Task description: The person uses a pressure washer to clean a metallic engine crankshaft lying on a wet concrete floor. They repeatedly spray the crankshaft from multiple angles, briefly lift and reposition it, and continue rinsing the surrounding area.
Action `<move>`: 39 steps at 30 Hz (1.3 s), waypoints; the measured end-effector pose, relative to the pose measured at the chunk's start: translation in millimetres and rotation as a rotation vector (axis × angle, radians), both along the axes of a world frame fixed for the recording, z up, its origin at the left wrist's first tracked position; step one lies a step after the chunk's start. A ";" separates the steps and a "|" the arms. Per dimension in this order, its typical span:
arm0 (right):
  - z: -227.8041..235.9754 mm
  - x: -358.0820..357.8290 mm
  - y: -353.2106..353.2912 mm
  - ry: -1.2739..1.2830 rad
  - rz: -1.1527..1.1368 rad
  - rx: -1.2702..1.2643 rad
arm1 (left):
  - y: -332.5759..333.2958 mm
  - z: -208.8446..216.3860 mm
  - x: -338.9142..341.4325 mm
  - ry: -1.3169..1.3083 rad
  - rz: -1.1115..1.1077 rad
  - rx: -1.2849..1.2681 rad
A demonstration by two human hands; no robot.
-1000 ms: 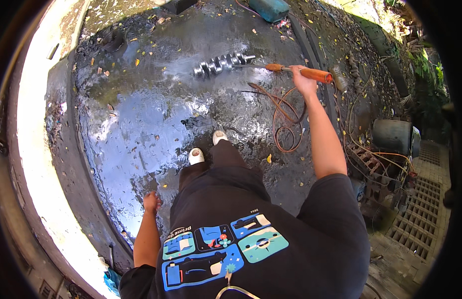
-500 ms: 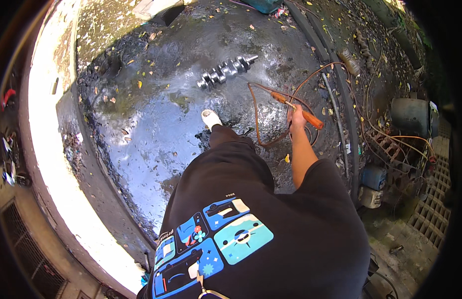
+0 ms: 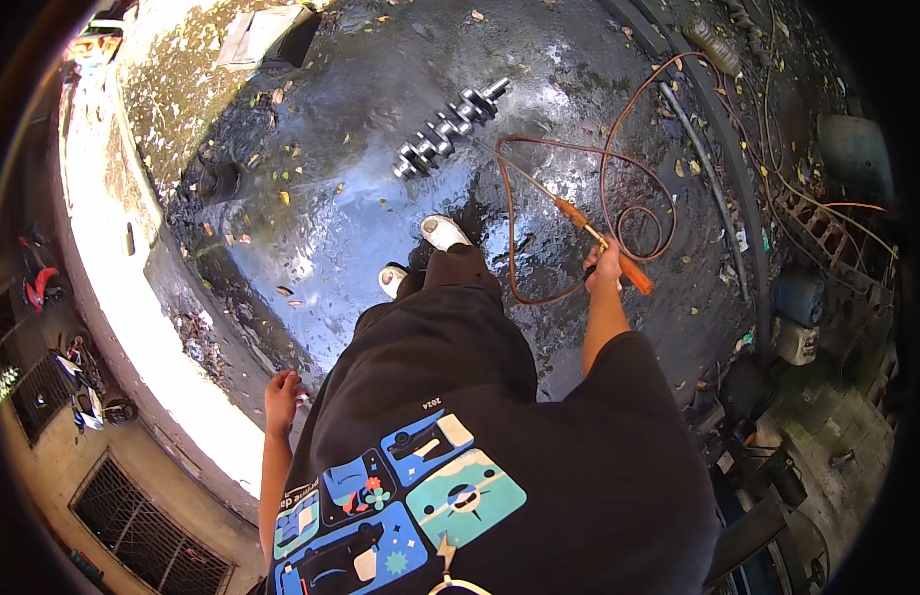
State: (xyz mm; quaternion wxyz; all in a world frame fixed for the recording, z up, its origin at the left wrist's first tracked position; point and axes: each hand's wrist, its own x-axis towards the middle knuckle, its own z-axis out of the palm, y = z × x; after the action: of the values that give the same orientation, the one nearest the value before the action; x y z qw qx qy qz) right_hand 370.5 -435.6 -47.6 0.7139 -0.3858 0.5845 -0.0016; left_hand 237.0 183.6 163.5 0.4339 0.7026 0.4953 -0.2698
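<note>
My right hand (image 3: 605, 266) is wrapped around a spray gun (image 3: 630, 275) with an orange handle. Its thin lance (image 3: 531, 178) points up and left over the wet ground, toward a metal crankshaft (image 3: 442, 137). The shiny crankshaft lies slantwise on the ground ahead of my feet, apart from the lance. From the gun a brown-orange hose (image 3: 509, 238) loops over the ground. My left hand (image 3: 282, 397) hangs low beside my left leg, fingers loosely curled and somewhat apart, with nothing seen in them.
Wet dark concrete (image 3: 370, 208) with scattered leaves surrounds my white shoes (image 3: 444, 233). On the right run a long pipe (image 3: 703, 178) and a raised dark edge, with a blue container (image 3: 799, 297) beyond. A sunlit kerb (image 3: 172, 377) borders the left; a grey box-like object (image 3: 266, 38) sits far left.
My left hand has come into view at the lower left, and a second shoe now shows. My right hand has shifted slightly right and down with the spray gun. The crankshaft stays on the ground.
</note>
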 end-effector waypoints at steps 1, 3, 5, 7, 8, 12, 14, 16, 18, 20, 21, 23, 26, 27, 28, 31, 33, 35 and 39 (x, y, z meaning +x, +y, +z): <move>-4.1 -3.8 -0.4 -0.008 -0.010 0.013 | -0.8 -0.8 6.1 0.035 -0.057 0.014; -11.4 -11.6 -2.3 -0.008 -0.042 0.029 | -0.1 -1.7 13.0 0.034 -0.198 0.007; -17.6 -19.9 -3.3 -0.026 -0.072 0.064 | -0.5 -0.6 17.0 0.061 -0.288 0.013; -22.4 -27.0 -4.7 -0.029 -0.094 0.073 | -1.6 -0.9 23.9 0.077 -0.320 0.014; -25.3 -30.6 -3.7 -0.016 -0.115 0.078 | -2.4 -2.6 28.0 0.104 -0.332 0.008; -34.3 -49.0 -12.5 -0.066 -0.134 0.099 | -13.6 -36.0 48.9 0.235 -0.469 -0.026; -39.0 -63.1 -20.8 -0.064 -0.130 0.100 | -29.1 -70.9 59.6 0.347 -0.511 -0.077; -45.5 -75.0 -31.6 -0.087 -0.132 0.114 | -56.0 -110.3 67.4 0.489 -0.550 -0.083; -53.2 -88.5 -41.9 -0.087 -0.127 0.094 | -90.4 -147.4 64.8 0.628 -0.600 -0.160; -62.2 -100.2 -53.9 -0.094 -0.080 0.076 | -127.8 -181.1 55.9 0.803 -0.766 -0.190; -67.7 -105.6 -60.6 -0.081 -0.082 0.084 | -147.7 -193.9 43.8 0.847 -0.841 -0.130; -80.8 -115.0 -72.6 -0.090 -0.083 0.110 | -179.9 -215.3 22.4 0.773 -0.945 -0.322; -103.1 -129.1 -89.3 -0.109 -0.063 0.118 | -225.7 -234.4 -2.5 0.890 -1.188 0.132; -111.5 -132.2 -95.0 -0.127 -0.038 0.117 | -234.4 -237.8 -3.9 0.910 -1.155 0.116; -120.7 -134.7 -100.4 -0.144 -0.016 0.118 | -245.1 -240.9 -6.0 0.899 -1.163 0.134; -145.6 -142.9 -114.5 -0.143 -0.031 0.170 | -272.0 -237.7 -18.6 0.938 -1.176 0.205; -160.5 -144.5 -120.4 -0.168 -0.033 0.195 | -283.9 -233.9 -26.7 0.976 -1.169 0.260; -174.7 -145.3 -119.0 -0.140 -0.061 0.220 | -290.7 -232.7 -32.3 1.003 -1.172 0.234; -195.8 -145.8 -115.0 -0.172 -0.082 0.284 | -303.3 -237.9 -43.6 1.047 -1.192 0.246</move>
State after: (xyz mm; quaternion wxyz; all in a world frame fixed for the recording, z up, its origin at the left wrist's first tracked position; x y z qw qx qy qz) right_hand 224.7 -550.6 -243.4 0.8079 -0.2553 0.5308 0.0190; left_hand 193.4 -119.6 -74.4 -0.1522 0.6740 0.2021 -0.6941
